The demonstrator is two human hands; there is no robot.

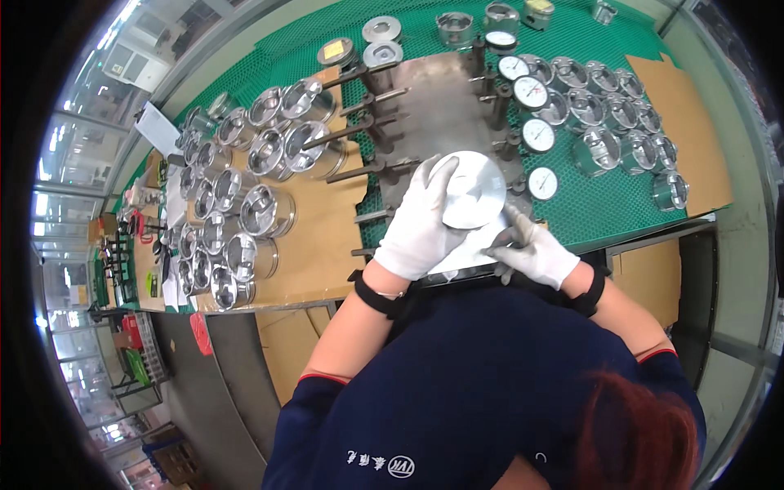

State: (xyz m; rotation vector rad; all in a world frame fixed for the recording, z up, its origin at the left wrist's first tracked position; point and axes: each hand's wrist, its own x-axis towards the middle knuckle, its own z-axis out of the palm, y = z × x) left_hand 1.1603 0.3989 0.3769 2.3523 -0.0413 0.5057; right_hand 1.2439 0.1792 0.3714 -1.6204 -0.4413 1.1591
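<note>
My left hand [420,220], in a white glove, is closed around the left side of a silvery metal piston [475,192]. The piston's flat round face is turned up, and its underside is hidden. At its lower right is my right hand [531,249], in a white glove with darkened fingertips. Its fingers are bent and apart, with the upper fingertips by the piston's edge; contact is unclear. Behind the piston lies a grey metal plate [445,98], flanked by rods on posts and by several white-faced dial gauges [537,135].
Several pistons [265,210] stand on cardboard [318,253] at the left. More pistons [599,151] sit on the green mat [604,216] at the right, beside another cardboard sheet [686,139]. At the back, a yellow label marks one round part [335,51]. Rods [347,173] project leftward from the plate.
</note>
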